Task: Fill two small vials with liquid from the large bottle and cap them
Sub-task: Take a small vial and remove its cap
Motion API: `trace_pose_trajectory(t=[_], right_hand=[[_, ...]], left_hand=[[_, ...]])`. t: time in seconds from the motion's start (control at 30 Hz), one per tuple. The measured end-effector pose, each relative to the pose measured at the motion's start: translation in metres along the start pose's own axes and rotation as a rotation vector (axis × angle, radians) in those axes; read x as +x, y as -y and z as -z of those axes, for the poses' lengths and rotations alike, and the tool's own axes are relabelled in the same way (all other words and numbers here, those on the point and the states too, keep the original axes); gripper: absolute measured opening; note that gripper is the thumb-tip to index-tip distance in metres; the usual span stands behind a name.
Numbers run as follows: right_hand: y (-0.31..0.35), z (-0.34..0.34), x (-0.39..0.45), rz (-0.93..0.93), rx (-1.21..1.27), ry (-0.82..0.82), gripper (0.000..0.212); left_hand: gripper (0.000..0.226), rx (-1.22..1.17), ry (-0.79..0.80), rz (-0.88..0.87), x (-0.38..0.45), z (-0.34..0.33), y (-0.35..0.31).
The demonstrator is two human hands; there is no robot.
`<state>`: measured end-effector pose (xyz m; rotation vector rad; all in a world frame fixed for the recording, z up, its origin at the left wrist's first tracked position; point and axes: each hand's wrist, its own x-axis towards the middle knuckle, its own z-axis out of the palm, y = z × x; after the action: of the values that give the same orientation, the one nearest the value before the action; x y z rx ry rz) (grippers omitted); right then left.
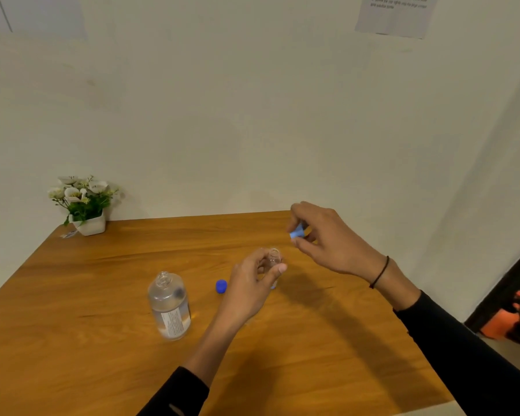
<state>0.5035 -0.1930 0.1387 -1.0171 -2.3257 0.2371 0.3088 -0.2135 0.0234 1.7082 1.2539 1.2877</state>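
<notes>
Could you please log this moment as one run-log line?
left hand: grips open vial | right hand: pinches light blue cap | large bottle: uncapped, upright

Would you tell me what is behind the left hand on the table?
The left hand grips an uncapped small vial; its open neck shows above the thumb. A bit of blue peeks out below, too covered to identify. The vial's lower body is hidden.
</notes>
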Motion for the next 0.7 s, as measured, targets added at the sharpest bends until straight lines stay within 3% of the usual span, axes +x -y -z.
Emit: trace_pose_trajectory(t=[0.13, 0.23, 0.47, 0.6, 0.7], right_hand=[[-0.033, -0.028, -0.018, -0.138, 0.022, -0.071, 0.020], [-0.056, -0.054, -0.031, -0.287, -0.001, -0.098, 0.028], [-0.087, -0.116, -0.053, -0.482, 0.018, -0.044, 0.032], [-0.091, -0.130, -0.059, -0.485, 0.008, -0.025, 0.033], [-0.089, -0.129, -0.060, -0.502, 0.014, 0.006, 0.044]], left_hand=[[0.018, 0.012, 0.004, -0.019, -0.018, -0.006, 0.003], [0.018, -0.013, 0.049, 0.061, -0.036, -0.017, 0.010], [0.044, -0.045, 0.105, 0.201, -0.059, -0.035, 0.040], [0.041, -0.047, 0.106, 0.225, -0.065, -0.034, 0.039], [0.025, 0.011, 0.083, 0.186, -0.072, -0.026, 0.025]])
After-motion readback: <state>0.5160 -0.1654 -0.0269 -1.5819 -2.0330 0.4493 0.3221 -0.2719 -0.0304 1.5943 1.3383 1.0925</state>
